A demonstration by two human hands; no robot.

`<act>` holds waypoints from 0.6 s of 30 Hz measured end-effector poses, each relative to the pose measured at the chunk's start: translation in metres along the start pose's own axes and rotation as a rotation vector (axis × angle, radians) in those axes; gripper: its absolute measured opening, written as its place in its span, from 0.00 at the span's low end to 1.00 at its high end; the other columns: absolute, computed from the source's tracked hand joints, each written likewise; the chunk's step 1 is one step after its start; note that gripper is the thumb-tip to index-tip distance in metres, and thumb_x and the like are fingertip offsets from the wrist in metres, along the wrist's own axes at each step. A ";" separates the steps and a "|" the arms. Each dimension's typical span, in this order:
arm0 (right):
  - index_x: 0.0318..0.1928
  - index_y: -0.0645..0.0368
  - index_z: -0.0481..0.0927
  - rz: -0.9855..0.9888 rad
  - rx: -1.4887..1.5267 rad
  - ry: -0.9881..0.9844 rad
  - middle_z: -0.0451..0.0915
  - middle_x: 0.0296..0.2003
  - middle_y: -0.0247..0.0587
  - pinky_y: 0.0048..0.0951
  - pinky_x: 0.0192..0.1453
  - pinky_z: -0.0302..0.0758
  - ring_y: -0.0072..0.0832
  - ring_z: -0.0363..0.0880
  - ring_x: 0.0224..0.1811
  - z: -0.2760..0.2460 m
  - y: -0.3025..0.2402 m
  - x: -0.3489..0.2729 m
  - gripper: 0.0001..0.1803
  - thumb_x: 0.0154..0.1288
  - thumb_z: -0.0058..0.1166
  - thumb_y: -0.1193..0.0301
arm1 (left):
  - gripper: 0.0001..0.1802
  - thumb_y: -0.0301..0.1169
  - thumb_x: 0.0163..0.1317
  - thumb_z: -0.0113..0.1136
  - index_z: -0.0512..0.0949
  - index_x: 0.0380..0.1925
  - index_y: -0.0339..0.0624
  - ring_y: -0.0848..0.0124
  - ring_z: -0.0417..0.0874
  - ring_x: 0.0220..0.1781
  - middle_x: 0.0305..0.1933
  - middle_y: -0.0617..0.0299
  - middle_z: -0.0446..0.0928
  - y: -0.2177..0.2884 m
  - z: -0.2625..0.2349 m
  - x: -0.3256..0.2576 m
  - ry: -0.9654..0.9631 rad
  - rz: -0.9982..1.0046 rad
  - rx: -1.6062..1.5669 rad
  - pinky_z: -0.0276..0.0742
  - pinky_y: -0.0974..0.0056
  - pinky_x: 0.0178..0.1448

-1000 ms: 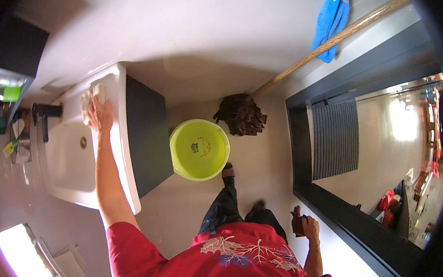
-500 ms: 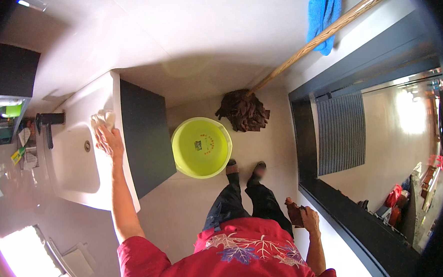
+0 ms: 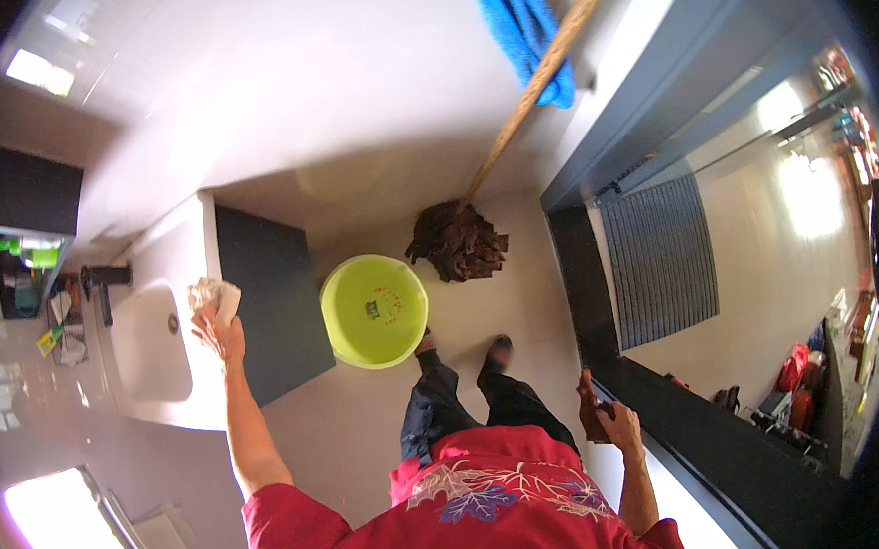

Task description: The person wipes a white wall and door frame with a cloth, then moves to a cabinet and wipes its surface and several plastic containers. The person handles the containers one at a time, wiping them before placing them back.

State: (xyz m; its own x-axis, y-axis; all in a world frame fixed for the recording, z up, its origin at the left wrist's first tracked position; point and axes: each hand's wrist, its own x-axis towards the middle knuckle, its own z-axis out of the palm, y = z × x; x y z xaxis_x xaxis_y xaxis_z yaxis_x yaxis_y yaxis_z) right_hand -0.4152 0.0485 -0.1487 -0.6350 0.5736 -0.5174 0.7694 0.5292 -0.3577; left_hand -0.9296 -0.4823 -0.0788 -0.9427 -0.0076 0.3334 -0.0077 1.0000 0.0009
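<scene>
At the front rim of the white washbasin point(image 3: 191, 238), my left hand point(image 3: 222, 338) is closed over a crumpled off-white cloth point(image 3: 212, 298). The cloth lies across the rim's outer edge, above the dark cabinet front point(image 3: 272, 298). Low on the right, beside the dark door frame, my right hand point(image 3: 622, 428) grips a dark brown piece point(image 3: 591, 414), long and uneven, that looks like a rag. Its upper end sticks up past my fingers. A lime-green plastic basin point(image 3: 349, 344) stands on the floor between the cabinet and my feet.
A mop point(image 3: 458, 242) with brown strips leans by its wooden handle point(image 3: 525, 101) near a hanging blue towel point(image 3: 532, 46). Right of me runs a dark door frame point(image 3: 585, 307), with a grey ribbed mat point(image 3: 660, 261) beyond. A black faucet point(image 3: 104, 280) stands behind the washbasin.
The view has shifted. My left hand and the cloth have come outward to the washbasin's outer edge. The brown piece in my right hand now points more upward.
</scene>
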 end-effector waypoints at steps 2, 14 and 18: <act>0.31 0.63 0.78 0.105 -0.050 -0.087 0.79 0.30 0.55 0.47 0.40 0.72 0.51 0.77 0.35 0.000 0.004 -0.006 0.20 0.55 0.54 0.55 | 0.27 0.25 0.42 0.62 0.68 0.47 0.40 0.48 0.59 0.60 0.49 0.48 0.67 0.001 0.001 -0.004 0.019 -0.025 -0.027 0.50 0.43 0.64; 0.40 0.55 0.76 0.165 0.017 -0.058 0.80 0.35 0.51 0.47 0.41 0.73 0.48 0.78 0.39 -0.002 -0.021 0.017 0.19 0.57 0.48 0.54 | 0.24 0.50 0.62 0.48 0.76 0.48 0.46 0.55 0.74 0.48 0.50 0.55 0.75 -0.079 0.068 0.015 0.672 0.374 0.227 0.67 0.53 0.55; 0.41 0.54 0.76 0.164 0.071 0.072 0.80 0.35 0.50 0.48 0.40 0.73 0.49 0.78 0.39 0.006 -0.033 0.014 0.18 0.57 0.49 0.56 | 0.23 0.44 0.59 0.51 0.76 0.49 0.41 0.55 0.76 0.47 0.48 0.51 0.76 0.054 0.001 -0.017 0.539 0.355 -0.035 0.68 0.53 0.53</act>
State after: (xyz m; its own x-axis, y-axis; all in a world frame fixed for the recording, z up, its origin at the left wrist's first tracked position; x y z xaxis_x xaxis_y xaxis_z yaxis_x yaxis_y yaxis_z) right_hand -0.4488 0.0353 -0.1486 -0.5022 0.6928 -0.5175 0.8642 0.3814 -0.3281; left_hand -0.9147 -0.4278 -0.0856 -0.5861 0.3162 0.7460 0.2932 0.9411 -0.1684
